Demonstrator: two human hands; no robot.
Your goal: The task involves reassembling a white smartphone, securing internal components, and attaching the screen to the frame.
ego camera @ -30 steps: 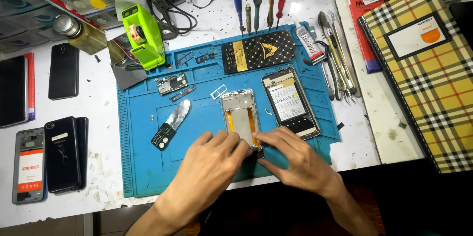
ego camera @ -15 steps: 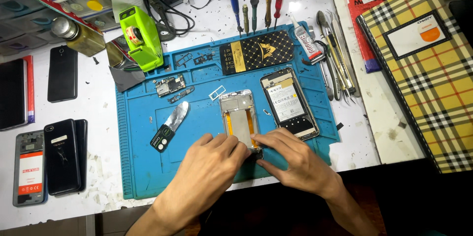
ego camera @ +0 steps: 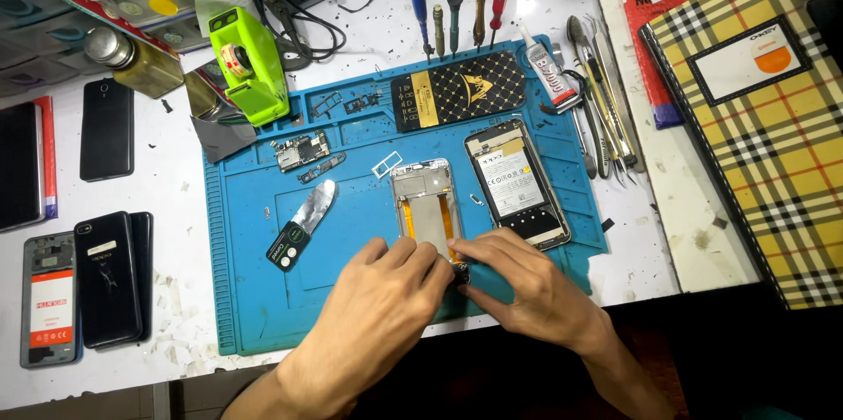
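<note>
Open phone frame (ego camera: 426, 209) on blue mat (ego camera: 246, 297), near centre: left hand (ego camera: 386, 297) and right hand (ego camera: 518, 284) pinching its near end; risk, orange flex cables tearing under excess pressure.

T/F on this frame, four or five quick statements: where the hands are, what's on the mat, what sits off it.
1. Both hands meet at the near end of the opened phone frame. True: the left hand and right hand close in on its bottom edge.
2. The green tape dispenser lies to the right of the blue mat. False: it stands at the mat's far left corner.
3. A second opened phone lies right of the frame. True.
4. The screwdrivers lie in the left hand. False: they rest beyond the mat's far edge.
5. The plaid box sits on the mat. False: it lies off it, far right.
</note>
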